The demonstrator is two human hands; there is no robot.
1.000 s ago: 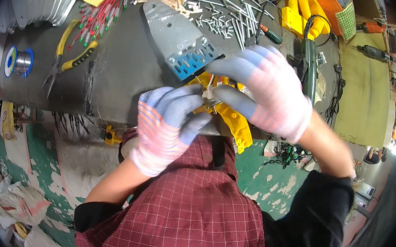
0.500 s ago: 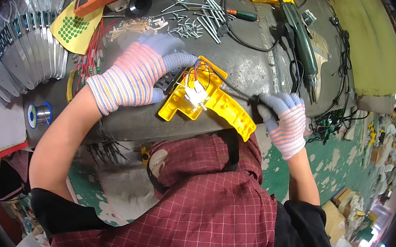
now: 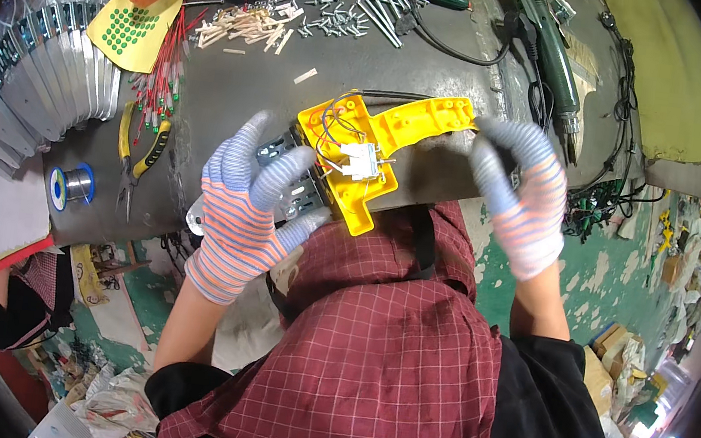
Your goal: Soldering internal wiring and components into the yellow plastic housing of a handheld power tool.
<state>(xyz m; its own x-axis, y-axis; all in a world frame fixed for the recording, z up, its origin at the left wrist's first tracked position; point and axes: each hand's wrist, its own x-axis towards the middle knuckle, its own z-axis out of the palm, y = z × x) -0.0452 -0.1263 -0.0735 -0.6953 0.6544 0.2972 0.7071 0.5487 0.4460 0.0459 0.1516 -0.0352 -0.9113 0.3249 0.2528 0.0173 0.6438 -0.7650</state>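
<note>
While the open yellow plastic shell (image 3: 384, 149) lies on the bench holding wires and a white switch (image 3: 363, 160), the left hand (image 3: 244, 207) spreads beside it and the right hand (image 3: 522, 195) curls loosely, gripping nothing.

Your gloved left hand (image 3: 241, 207) rests with spread fingers against the left side of the open yellow plastic tool housing (image 3: 376, 148) on the grey table (image 3: 236, 85). Your gloved right hand (image 3: 522, 195) curls at the housing's right end. Yellow-handled pliers (image 3: 137, 160) lie well left of the housing.
</note>
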